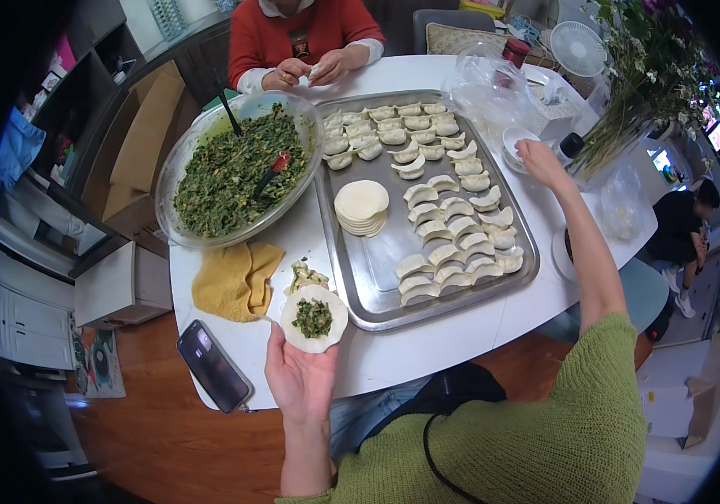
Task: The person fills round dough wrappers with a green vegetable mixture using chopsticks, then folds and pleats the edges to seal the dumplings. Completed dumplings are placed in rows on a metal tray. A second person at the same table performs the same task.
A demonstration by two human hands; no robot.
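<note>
A round dumpling wrapper lies on the fingers of my left hand, with a mound of chopped green filling at its centre. My right hand reaches out to a small white bowl at the far right, fingertips at or inside its rim; what they touch is hidden. Between the hands, a large metal tray bears rows of folded dumplings and a stack of round wrappers. Left of the tray stands a big clear bowl full of green filling, a red-and-black utensil stuck in it.
A yellow cloth, a smartphone and a soiled scrap lie at the table's left. Plastic bags, a black-capped jar and a vase of flowers crowd the right. Across the table, a person's hands hold a pale piece.
</note>
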